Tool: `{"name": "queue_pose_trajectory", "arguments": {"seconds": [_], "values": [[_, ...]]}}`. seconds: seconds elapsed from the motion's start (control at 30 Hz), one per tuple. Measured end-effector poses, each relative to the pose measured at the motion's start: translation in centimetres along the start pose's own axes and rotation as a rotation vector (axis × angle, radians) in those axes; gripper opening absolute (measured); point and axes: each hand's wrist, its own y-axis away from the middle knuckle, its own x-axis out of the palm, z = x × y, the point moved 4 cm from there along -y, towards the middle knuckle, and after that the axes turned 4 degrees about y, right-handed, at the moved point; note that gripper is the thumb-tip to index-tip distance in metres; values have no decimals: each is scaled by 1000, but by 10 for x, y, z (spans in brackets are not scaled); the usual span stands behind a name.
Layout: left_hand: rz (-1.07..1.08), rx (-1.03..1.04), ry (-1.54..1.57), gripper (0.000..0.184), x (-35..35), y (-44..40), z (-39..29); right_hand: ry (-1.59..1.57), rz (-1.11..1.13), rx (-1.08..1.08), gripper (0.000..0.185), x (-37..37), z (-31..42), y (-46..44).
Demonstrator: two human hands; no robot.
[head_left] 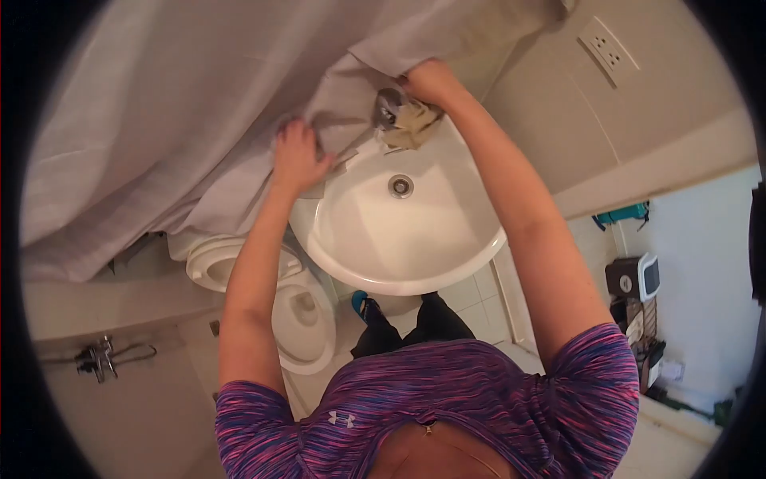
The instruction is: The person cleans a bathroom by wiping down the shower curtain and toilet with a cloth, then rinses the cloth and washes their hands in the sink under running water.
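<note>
A large pale grey fabric sheet spreads in folds across the upper left, over the back of the sink. My left hand lies against its lower folds, thumb held apart from the fingers. Behind the faucet, my right hand has its fingers closed at the sheet's edge; the fingertips are partly hidden. Just below that hand, a crumpled yellowish cloth hangs beside the metal faucet. The white sink with its round drain lies between my forearms.
To the left of the sink stands a white toilet with its lid raised. A wall outlet is at the upper right. Metal shower fittings show at the lower left. Through the doorway at right are a dark bin and a rack.
</note>
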Motion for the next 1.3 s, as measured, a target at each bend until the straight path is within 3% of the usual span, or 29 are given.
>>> {"name": "queue_pose_trajectory", "arguments": {"seconds": [0.07,0.1,0.17,0.23,0.27,0.33,0.47,0.53,0.57,0.63,0.67,0.7,0.73,0.8,0.9,0.97,1.07,1.2,1.23,1.3], "values": [[29,54,-123,31,18,11,-4,-26,-102,-111,35,7,-21,-2],[82,138,-225,31,30,22,-9,-21,38,-116,35,11,-28,4],[137,75,-312,31,50,28,12,-27,216,-133,35,18,-45,20],[247,-60,-422,31,64,11,32,-176,413,44,34,19,-73,26],[334,-159,-428,29,63,2,41,-178,425,29,34,17,-78,33],[377,-261,-398,27,62,-14,50,-486,356,214,35,11,-81,62],[453,-456,-261,26,80,-8,42,-760,292,356,33,41,-68,119],[443,-513,-225,28,80,1,30,-871,230,313,28,61,-57,140],[289,-490,-194,24,68,7,16,-874,234,303,28,61,-48,146],[-33,-407,-178,18,34,20,-17,-698,-140,7,25,41,-26,142],[-53,-412,-142,18,26,29,-36,-700,-136,-6,25,34,-18,132],[-65,-416,-102,18,22,39,-54,-574,-263,-161,27,15,-3,120],[65,-449,130,19,41,55,-74,-445,-379,-311,30,6,10,115],[331,-547,582,22,71,81,-143,-301,-314,-346,33,23,26,93],[336,-550,442,19,112,113,-213,-103,-266,-378,36,42,33,71],[528,-676,405,19,141,120,-216,-33,-318,-385,33,42,32,66],[515,-737,599,20,146,101,-193,-78,-209,-408,30,40,26,58],[203,-1125,1053,18,121,42,-154,-101,-157,-433,24,31,22,47],[197,-1127,1054,18,117,29,-146,-112,-158,-436,21,30,21,47],[219,-1367,1538,26,122,17,-144,-122,-159,-442,18,29,21,46]]}}
